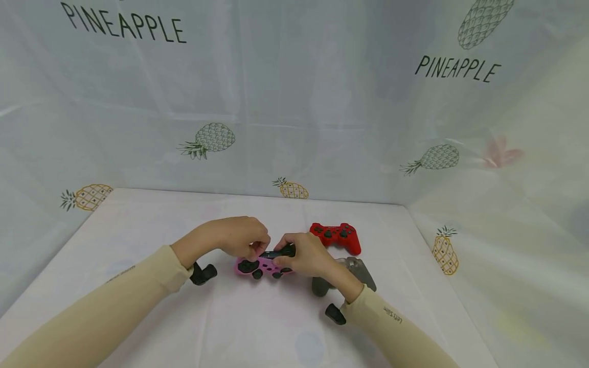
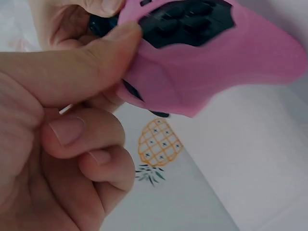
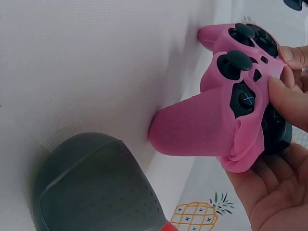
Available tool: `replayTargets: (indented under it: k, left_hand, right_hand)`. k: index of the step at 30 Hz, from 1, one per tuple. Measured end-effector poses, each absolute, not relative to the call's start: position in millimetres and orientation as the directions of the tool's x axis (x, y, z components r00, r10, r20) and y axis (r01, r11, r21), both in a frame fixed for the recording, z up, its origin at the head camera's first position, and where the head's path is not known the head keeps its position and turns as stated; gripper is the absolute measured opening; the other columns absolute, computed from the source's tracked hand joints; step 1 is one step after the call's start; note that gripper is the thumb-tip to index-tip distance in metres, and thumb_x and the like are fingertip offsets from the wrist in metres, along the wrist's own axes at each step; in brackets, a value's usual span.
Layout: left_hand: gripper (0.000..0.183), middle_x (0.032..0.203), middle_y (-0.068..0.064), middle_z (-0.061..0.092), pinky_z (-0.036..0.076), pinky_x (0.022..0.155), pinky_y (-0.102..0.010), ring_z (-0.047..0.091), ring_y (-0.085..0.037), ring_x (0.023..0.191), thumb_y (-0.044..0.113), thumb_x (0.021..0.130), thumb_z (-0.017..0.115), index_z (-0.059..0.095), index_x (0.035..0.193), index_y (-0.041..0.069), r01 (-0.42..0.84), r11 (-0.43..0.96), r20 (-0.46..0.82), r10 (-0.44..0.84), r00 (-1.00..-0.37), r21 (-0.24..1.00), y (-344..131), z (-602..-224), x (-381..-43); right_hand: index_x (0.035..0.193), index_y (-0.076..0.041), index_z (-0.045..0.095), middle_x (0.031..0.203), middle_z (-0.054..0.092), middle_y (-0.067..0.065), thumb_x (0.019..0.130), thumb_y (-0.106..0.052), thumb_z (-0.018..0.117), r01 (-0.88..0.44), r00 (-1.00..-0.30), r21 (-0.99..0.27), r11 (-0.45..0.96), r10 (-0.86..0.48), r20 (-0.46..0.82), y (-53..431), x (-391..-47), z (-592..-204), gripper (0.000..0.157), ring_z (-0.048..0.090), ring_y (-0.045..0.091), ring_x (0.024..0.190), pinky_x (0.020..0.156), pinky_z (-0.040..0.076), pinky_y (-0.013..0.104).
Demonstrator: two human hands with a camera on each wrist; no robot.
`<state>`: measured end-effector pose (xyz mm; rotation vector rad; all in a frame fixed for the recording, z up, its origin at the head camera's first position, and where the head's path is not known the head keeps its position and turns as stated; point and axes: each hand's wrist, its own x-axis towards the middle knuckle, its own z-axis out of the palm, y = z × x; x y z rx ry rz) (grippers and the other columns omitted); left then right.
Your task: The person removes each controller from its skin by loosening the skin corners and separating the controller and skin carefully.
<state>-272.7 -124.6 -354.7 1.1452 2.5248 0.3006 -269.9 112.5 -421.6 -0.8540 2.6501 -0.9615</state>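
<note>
A black game controller sits partly inside a pink silicone cover, with its dark edge bare along the far side. My left hand pinches the cover's far edge between thumb and fingers, its other fingers curled. In the left wrist view, the pink cover surrounds the dark button pad. My right hand grips the other end, thumb on the cover's edge and fingers behind the bare black part. Near that end, the right wrist view shows the cover bunched in folds. Both thumbsticks poke through the cover's holes.
A red game controller lies behind my right hand. Under my right wrist is a grey game controller, partly hidden by the arm. Small black devices show beside my wrists. The white table meets a pineapple-print curtain at the back.
</note>
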Motion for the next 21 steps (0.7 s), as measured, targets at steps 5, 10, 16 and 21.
replayTargets:
  k: [5, 10, 16, 21]
  left_hand:
    - [0.024, 0.082, 0.009, 0.054, 0.043, 0.079, -0.032, 0.051, -0.009, 0.083, 0.010, 0.093, 0.081, 0.063, 0.083, 0.021, 0.674, 0.644, -0.235, 0.762, -0.603, 0.361, -128.9, -360.7, -274.9]
    - [0.023, 0.084, 0.010, 0.053, 0.044, 0.078, -0.030, 0.051, -0.009, 0.083, 0.012, 0.096, 0.079, 0.062, 0.085, 0.022, 0.676, 0.637, -0.236, 0.768, -0.595, 0.369, -130.4, -362.9, -274.6]
    - [0.023, 0.083, 0.012, 0.053, 0.045, 0.080, -0.031, 0.052, -0.008, 0.083, 0.013, 0.097, 0.078, 0.061, 0.086, 0.023, 0.692, 0.619, -0.205, 0.782, -0.589, 0.373, -134.8, -363.2, -272.3]
    - [0.022, 0.085, 0.014, 0.053, 0.046, 0.078, -0.030, 0.052, -0.006, 0.081, 0.019, 0.099, 0.077, 0.060, 0.087, 0.027, 0.696, 0.621, -0.138, 0.773, -0.619, 0.359, -142.9, -370.1, -269.6]
  right_hand:
    - [0.104, -0.027, 0.077, 0.079, 0.068, -0.014, 0.090, -0.032, 0.087, -0.456, -0.813, -0.635, 0.624, -0.582, 0.012, 113.3, -270.9, -421.8, 0.018, 0.058, 0.011, 0.070, 0.062, 0.046, 0.032]
    - [0.104, -0.027, 0.077, 0.079, 0.068, -0.014, 0.090, -0.032, 0.087, -0.460, -0.810, -0.632, 0.623, -0.587, 0.011, 113.4, -271.7, -421.4, 0.018, 0.058, 0.010, 0.068, 0.061, 0.046, 0.031]
    - [0.105, -0.026, 0.077, 0.083, 0.069, -0.014, 0.090, -0.031, 0.087, -0.468, -0.802, -0.637, 0.612, -0.597, 0.016, 112.2, -272.1, -420.5, 0.018, 0.057, 0.011, 0.072, 0.062, 0.045, 0.031]
    - [0.104, -0.026, 0.077, 0.084, 0.069, -0.014, 0.091, -0.031, 0.087, -0.457, -0.805, -0.640, 0.618, -0.593, 0.002, 111.4, -273.9, -421.1, 0.017, 0.058, 0.012, 0.073, 0.062, 0.046, 0.031]
